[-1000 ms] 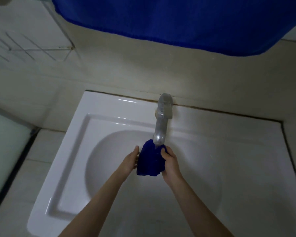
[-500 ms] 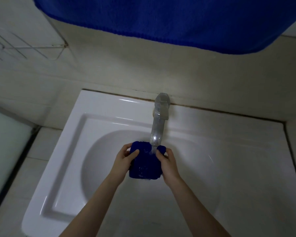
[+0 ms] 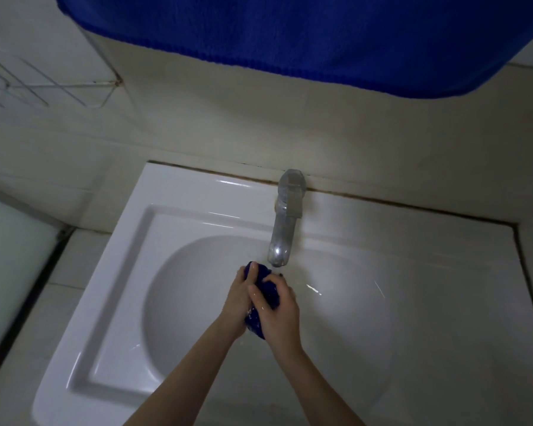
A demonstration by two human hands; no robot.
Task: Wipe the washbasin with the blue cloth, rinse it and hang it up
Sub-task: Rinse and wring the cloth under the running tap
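A small dark blue cloth (image 3: 267, 292) is bunched up between both my hands, just below the spout of the chrome tap (image 3: 284, 224). My left hand (image 3: 239, 298) presses it from the left. My right hand (image 3: 279, 315) wraps over it from the right, so most of the cloth is hidden. All of this is over the bowl of the white washbasin (image 3: 179, 302). The cloth looks wet and shiny. Water on the bowl glints right of my hands.
A large blue towel (image 3: 305, 35) hangs above, covering the top of the view. A wire rack (image 3: 43, 84) is fixed to the tiled wall at the upper left. A pale panel (image 3: 10, 265) stands left of the basin.
The cloth was held spread flat under the tap half a second ago. My hands have since closed together and squeezed it into a tight bundle.
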